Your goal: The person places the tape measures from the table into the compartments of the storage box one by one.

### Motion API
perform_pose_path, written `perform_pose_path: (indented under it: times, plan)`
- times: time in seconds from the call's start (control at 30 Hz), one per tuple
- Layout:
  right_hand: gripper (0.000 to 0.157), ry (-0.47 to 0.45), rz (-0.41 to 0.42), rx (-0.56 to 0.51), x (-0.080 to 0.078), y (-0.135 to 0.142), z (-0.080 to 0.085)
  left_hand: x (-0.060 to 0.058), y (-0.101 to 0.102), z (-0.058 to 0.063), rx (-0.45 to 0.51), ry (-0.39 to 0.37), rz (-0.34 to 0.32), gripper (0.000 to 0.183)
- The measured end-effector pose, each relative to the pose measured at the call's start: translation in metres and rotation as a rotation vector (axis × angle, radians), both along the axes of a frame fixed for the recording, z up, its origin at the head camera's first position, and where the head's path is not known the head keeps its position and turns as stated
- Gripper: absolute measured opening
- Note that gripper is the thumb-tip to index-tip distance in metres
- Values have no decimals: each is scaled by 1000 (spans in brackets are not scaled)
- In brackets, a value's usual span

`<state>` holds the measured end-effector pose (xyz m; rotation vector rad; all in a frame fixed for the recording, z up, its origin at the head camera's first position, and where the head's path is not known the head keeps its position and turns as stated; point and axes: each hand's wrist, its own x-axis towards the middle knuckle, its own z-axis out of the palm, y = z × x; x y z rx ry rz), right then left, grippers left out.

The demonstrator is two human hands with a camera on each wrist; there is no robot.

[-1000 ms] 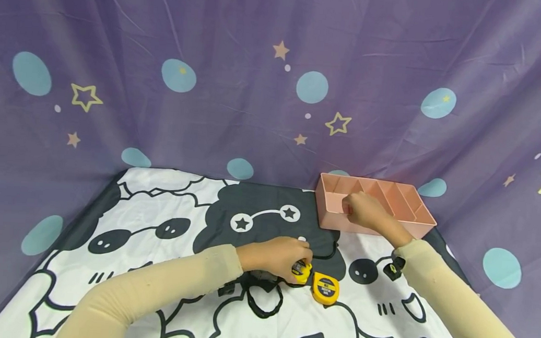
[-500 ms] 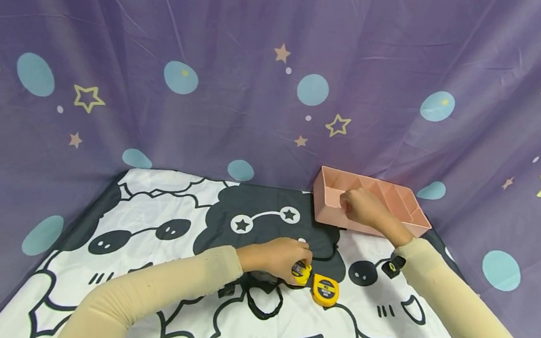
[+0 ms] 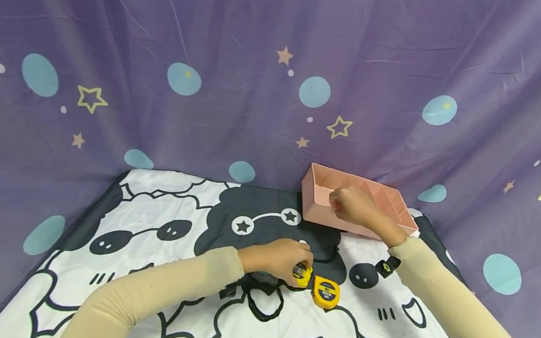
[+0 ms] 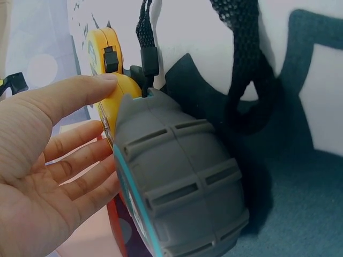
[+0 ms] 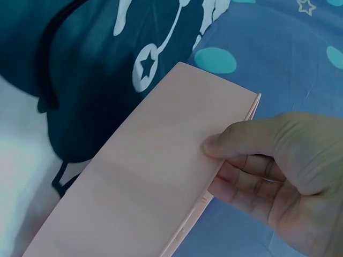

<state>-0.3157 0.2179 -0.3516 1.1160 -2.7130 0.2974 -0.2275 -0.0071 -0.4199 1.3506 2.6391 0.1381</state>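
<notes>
My left hand (image 3: 279,258) pinches a yellow tape measure (image 3: 302,275), thumb on top and fingers along its far face, as the left wrist view shows. Right beside it lies a grey tape measure (image 4: 179,176) with a teal edge and a black strap (image 4: 249,69), mostly hidden by the hand in the head view. A second yellow tape measure (image 3: 325,292) lies on the cloth just to the right. At the back right, my right hand (image 3: 355,205) grips the near rim of a pink divided box (image 5: 144,155), thumb outside the wall and fingers inside.
The patterned black-and-white cloth (image 3: 140,285) covers the table, with a purple curtain (image 3: 237,104) close behind the box. Dividers (image 3: 376,194) split the box into several compartments. The strap loop (image 3: 265,315) lies towards the front of the grey tape measure.
My right hand has drawn the pink box to the left, and the box has turned slightly. The left hand and the tape measures have stayed about where they were.
</notes>
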Motion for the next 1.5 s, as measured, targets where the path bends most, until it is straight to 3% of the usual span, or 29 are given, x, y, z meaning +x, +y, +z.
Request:
perform_pose_path:
  times: [0.37,0.6,1.5]
  plan:
    - [22,-19,92,-43,-2,-26,9,0,1,0,-1,-6,2,44]
    - [20,-27,96,-43,-1,-37,12,-1,1,-1,10,25,-23,44]
    - [20,-48,134,-78,-3,-62,14,2,0,2,-8,22,-14,44]
